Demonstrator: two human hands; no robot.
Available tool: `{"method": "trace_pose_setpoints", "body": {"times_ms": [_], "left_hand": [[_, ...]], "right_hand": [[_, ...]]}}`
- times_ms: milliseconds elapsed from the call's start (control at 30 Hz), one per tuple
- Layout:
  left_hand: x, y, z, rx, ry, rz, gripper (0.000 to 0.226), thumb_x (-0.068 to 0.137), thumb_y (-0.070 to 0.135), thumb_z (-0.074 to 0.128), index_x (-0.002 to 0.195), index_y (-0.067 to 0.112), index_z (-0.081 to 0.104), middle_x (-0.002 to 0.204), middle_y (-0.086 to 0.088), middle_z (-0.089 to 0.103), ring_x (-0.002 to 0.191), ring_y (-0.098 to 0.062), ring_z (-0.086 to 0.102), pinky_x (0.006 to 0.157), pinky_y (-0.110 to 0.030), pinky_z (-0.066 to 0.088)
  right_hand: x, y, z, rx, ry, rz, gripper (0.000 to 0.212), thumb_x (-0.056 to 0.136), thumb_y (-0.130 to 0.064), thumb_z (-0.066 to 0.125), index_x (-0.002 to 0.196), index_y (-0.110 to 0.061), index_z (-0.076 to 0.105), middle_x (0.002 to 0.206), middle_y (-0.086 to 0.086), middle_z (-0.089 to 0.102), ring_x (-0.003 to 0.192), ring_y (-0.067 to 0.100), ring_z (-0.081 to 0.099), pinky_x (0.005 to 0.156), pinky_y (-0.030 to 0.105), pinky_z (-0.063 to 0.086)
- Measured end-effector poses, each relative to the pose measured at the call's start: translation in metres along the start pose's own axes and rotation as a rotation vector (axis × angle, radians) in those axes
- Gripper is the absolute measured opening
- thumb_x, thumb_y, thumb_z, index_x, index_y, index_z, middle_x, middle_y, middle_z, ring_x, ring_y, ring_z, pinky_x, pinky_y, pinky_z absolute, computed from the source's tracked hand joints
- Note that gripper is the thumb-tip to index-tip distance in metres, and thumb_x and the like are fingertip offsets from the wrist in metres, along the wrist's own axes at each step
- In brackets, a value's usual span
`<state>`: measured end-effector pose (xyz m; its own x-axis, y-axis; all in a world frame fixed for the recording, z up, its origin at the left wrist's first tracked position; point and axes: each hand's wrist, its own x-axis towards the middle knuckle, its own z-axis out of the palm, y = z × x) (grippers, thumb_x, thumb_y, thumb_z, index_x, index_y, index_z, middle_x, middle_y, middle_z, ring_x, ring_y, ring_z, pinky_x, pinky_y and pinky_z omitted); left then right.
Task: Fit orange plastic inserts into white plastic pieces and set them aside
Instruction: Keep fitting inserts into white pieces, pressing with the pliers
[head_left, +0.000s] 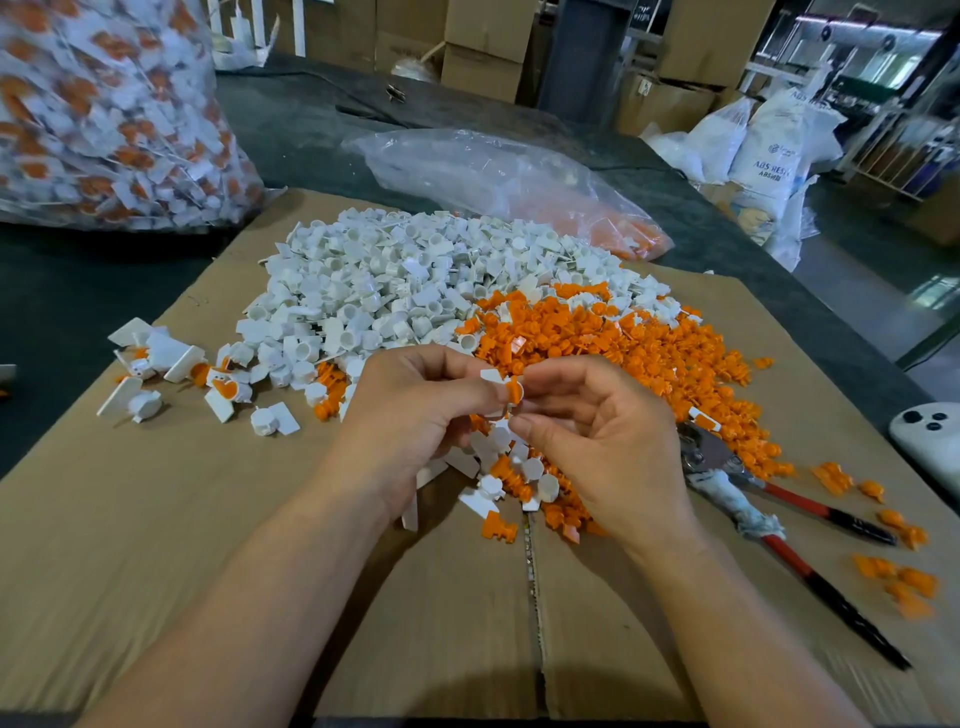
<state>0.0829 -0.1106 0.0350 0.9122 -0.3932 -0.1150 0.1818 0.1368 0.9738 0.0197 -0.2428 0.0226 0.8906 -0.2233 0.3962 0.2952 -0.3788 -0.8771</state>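
Pinching white piece (491, 375) in left hand (415, 415) fingers, right hand (597, 441) fingers clamped on orange insert (514, 391) touching it

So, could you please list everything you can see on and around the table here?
cardboard sheet: one, brown, under the heaps.
white pieces: large heap, white, middle of cardboard.
orange inserts: large heap, orange, right of white heap.
fitted pieces: a handful, white and orange, left on cardboard.
full bag: one, clear, white-and-orange parts inside, far left.
slack bag: one, clear, orange parts inside, behind heaps.
pliers: one, red and black handles, right on cardboard.
device: one, white with dark buttons, right edge.
boxes: several, brown, background.
sacks: several, white, back right.
left hand: one, pinching held white piece, centre.
right hand: one, pinching held orange insert, centre.
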Motion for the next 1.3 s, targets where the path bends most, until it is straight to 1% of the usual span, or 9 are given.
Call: {"method": "trace_pose_setpoints", "body": {"times_ms": [200, 300, 467, 600, 833, 1000, 1133, 1233, 1300], "left_hand": [[0.0004, -0.0014, 0.0006, 0.021, -0.007, 0.004, 0.013, 0.066, -0.003, 0.071, 0.061, 0.006, 0.064, 0.048, -0.003, 0.057, 0.033, -0.007, 0.039, 0.033, -0.014, 0.027], [0.0004, -0.0017, 0.0009, 0.018, -0.013, 0.018, 0.014, 0.066, -0.006, 0.070, 0.061, 0.005, 0.063, 0.046, -0.003, 0.055, 0.032, -0.007, 0.038, 0.032, -0.013, 0.027], [-0.0006, -0.0015, 0.0011, 0.034, -0.030, 0.045, 0.011, 0.066, -0.007, 0.070, 0.064, 0.002, 0.064, 0.045, -0.002, 0.053, 0.032, -0.006, 0.038, 0.033, -0.013, 0.028], [-0.0019, -0.0008, 0.0016, 0.027, -0.041, 0.055, 0.011, 0.067, -0.008, 0.070, 0.064, 0.002, 0.064, 0.044, -0.001, 0.054, 0.032, -0.006, 0.038, 0.033, -0.012, 0.028], [-0.0023, -0.0006, 0.0016, 0.030, -0.047, 0.050, 0.013, 0.068, -0.006, 0.070, 0.063, 0.004, 0.064, 0.044, -0.001, 0.054, 0.033, -0.007, 0.038, 0.033, -0.013, 0.028], [-0.0027, -0.0001, 0.0016, 0.032, -0.048, 0.049, 0.013, 0.068, -0.006, 0.070, 0.063, 0.004, 0.065, 0.046, -0.002, 0.056, 0.034, -0.007, 0.039, 0.034, -0.012, 0.029], [-0.0036, 0.0004, 0.0017, 0.039, -0.052, 0.058, 0.013, 0.068, -0.006, 0.069, 0.063, 0.005, 0.066, 0.047, -0.002, 0.057, 0.035, -0.006, 0.040, 0.034, -0.012, 0.030], [-0.0034, 0.0004, 0.0015, 0.038, -0.047, 0.056, 0.012, 0.068, -0.005, 0.070, 0.062, 0.005, 0.066, 0.048, -0.003, 0.057, 0.035, -0.007, 0.041, 0.034, -0.013, 0.031], [-0.0034, 0.0005, 0.0017, 0.024, -0.045, 0.056, 0.012, 0.067, -0.006, 0.070, 0.062, 0.004, 0.066, 0.048, -0.004, 0.058, 0.035, -0.007, 0.040, 0.034, -0.013, 0.030]], "right_hand": [[-0.0006, -0.0006, -0.0007, -0.020, -0.009, -0.027, 0.046, 0.070, 0.006, 0.072, 0.087, -0.035, 0.062, 0.083, -0.019, 0.069, 0.079, 0.001, 0.067, 0.070, 0.012, 0.050], [-0.0009, -0.0010, -0.0004, -0.041, -0.008, -0.062, 0.047, 0.070, 0.006, 0.072, 0.091, -0.036, 0.064, 0.082, -0.015, 0.070, 0.079, 0.003, 0.067, 0.070, 0.014, 0.051], [-0.0004, -0.0014, -0.0010, -0.072, 0.003, -0.101, 0.041, 0.070, 0.001, 0.072, 0.091, -0.033, 0.066, 0.085, -0.008, 0.067, 0.079, 0.007, 0.067, 0.071, 0.019, 0.053], [0.0002, -0.0012, -0.0017, -0.084, 0.002, -0.121, 0.039, 0.071, 0.002, 0.072, 0.091, -0.031, 0.067, 0.086, -0.006, 0.067, 0.078, 0.007, 0.066, 0.070, 0.019, 0.053], [0.0008, -0.0013, -0.0020, -0.072, 0.008, -0.150, 0.037, 0.071, -0.001, 0.072, 0.089, -0.033, 0.066, 0.083, -0.012, 0.067, 0.078, 0.004, 0.067, 0.069, 0.015, 0.052], [0.0015, -0.0016, -0.0021, -0.099, 0.013, -0.160, 0.037, 0.070, -0.004, 0.072, 0.088, -0.036, 0.066, 0.081, -0.017, 0.067, 0.078, 0.004, 0.067, 0.069, 0.016, 0.052], [0.0010, -0.0031, -0.0024, -0.121, 0.016, -0.173, 0.035, 0.071, -0.006, 0.072, 0.090, -0.035, 0.066, 0.082, -0.015, 0.067, 0.077, 0.004, 0.066, 0.069, 0.017, 0.053], [0.0003, -0.0046, -0.0015, -0.111, 0.011, -0.169, 0.037, 0.071, -0.005, 0.072, 0.090, -0.036, 0.065, 0.083, -0.014, 0.067, 0.077, 0.003, 0.067, 0.068, 0.016, 0.053], [0.0002, -0.0047, -0.0016, -0.079, 0.011, -0.134, 0.042, 0.069, -0.003, 0.074, 0.092, -0.036, 0.063, 0.080, -0.018, 0.068, 0.077, 0.002, 0.067, 0.068, 0.013, 0.051]]}}
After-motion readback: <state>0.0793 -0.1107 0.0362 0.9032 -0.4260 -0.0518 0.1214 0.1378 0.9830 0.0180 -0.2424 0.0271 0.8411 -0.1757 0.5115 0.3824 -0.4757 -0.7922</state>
